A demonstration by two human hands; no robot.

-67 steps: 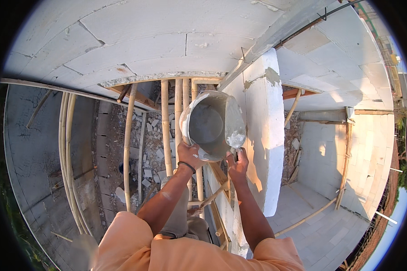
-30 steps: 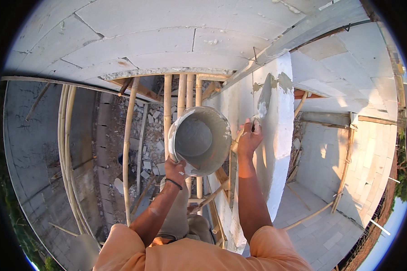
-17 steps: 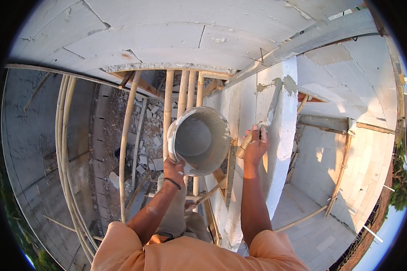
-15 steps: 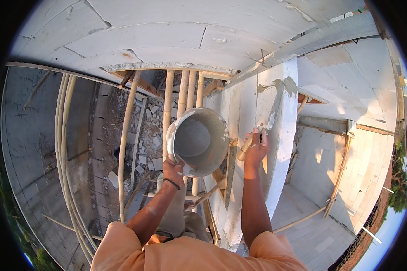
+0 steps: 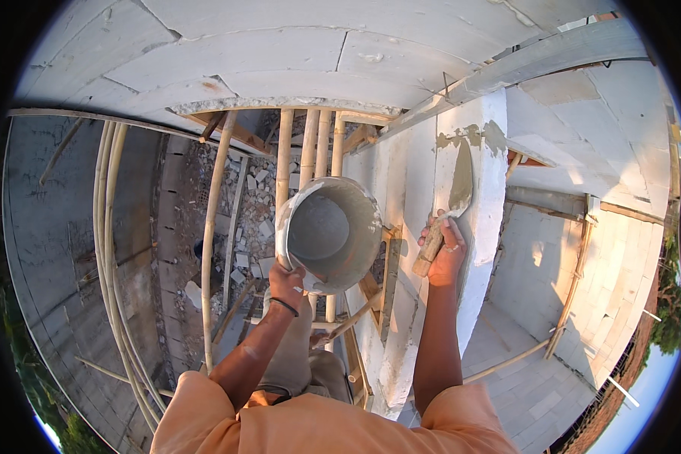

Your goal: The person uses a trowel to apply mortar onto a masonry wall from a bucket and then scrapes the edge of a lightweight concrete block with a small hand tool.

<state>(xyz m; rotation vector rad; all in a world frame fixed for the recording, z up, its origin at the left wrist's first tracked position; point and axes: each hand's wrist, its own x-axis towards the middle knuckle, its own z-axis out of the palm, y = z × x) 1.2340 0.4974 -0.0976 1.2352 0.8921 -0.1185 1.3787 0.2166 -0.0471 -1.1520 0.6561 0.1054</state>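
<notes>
My left hand (image 5: 287, 283) grips the near rim of a grey mortar bucket (image 5: 371, 234), which is tilted so that I look into it. A grey layer lies at its bottom. In my right hand (image 5: 446, 253) is the wooden handle of a pointed trowel (image 5: 462, 185), its blade directed away from me and grey with mortar. The blade lies over the top of a white block wall (image 5: 486, 170), close to a patch of wet mortar (image 5: 471, 135); whether it touches the wall I cannot tell.
Bamboo poles (image 5: 283, 159) stand beyond the bucket, with more poles (image 5: 106, 250) to the left. Far below lies rubble (image 5: 246, 250). A wall of large pale blocks (image 5: 280, 60) spans the far side. To the right, a room with a tiled floor (image 5: 522, 378) lies lower down.
My right hand has shifted slightly right, and the trowel has turned so its blade shows broad side up. More mortar shows on the wall top. The bucket is nearly unmoved.
</notes>
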